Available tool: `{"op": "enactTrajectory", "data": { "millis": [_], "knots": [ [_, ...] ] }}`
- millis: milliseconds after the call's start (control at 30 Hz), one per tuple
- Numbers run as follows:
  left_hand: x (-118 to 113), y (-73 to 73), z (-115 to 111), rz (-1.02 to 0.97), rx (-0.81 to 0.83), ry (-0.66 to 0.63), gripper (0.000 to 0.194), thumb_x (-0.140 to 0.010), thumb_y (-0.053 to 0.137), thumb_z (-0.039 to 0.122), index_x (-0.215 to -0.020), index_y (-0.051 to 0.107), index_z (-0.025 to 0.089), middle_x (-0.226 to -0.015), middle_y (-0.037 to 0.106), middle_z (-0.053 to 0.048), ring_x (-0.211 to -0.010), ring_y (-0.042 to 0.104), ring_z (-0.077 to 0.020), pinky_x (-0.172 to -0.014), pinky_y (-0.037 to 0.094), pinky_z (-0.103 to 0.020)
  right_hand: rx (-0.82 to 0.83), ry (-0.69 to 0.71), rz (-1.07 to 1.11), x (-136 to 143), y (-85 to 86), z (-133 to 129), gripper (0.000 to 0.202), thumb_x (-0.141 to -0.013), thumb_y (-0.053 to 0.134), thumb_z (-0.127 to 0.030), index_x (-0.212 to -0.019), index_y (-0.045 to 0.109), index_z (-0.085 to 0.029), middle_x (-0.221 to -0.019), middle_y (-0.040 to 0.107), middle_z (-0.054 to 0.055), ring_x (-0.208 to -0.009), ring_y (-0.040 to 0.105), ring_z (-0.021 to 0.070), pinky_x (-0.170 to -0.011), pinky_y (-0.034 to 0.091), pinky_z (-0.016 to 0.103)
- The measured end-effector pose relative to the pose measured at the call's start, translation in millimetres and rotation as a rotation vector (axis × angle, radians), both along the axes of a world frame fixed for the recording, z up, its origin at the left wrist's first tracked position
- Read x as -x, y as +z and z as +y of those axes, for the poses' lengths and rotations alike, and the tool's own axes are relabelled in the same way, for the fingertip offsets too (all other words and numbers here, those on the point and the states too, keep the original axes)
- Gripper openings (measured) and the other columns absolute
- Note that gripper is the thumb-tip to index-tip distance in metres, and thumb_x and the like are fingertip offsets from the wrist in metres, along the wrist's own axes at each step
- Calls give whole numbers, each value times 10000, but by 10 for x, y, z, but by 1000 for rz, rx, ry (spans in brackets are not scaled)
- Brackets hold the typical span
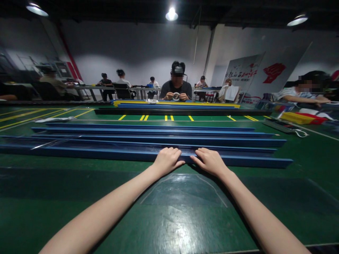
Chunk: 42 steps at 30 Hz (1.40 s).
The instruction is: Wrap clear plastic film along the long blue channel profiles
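Both of my hands rest on the nearest long blue channel strip, which lies across the green table. My left hand wraps its fingers over the strip's near wall, with the thumb along the front. A short way to the right, my right hand grips the same wall, thumb pointing inward. Fingertips of both hands are partly hidden inside the channel. Behind it lie several more blue strips, roughly parallel. A clear plastic sheet lies flat on the table between my forearms.
Farther back are a black strip and yellow strips. Across the table a person holds a roll of tape. At right lie a grey tray and a yellow item, near another person.
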State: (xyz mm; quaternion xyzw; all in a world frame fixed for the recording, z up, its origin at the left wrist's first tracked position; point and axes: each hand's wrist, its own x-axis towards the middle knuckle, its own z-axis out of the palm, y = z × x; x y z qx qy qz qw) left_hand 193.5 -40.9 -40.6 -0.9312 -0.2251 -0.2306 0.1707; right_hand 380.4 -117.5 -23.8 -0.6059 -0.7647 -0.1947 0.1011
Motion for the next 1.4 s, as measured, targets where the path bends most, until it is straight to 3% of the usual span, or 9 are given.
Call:
{"op": "enactTrajectory", "data": {
  "millis": [1400],
  "knots": [
    [1,7,-3,11,4,6,341,-813,407,486,-810,505,158,-779,571,-45,-736,525,-181,-606,349,-290,15,-5,-4,2,-1,4,407,-880,267,-424,-730,553,-177,-729,588,39,-713,537,131,-575,290,230]
  ]
}}
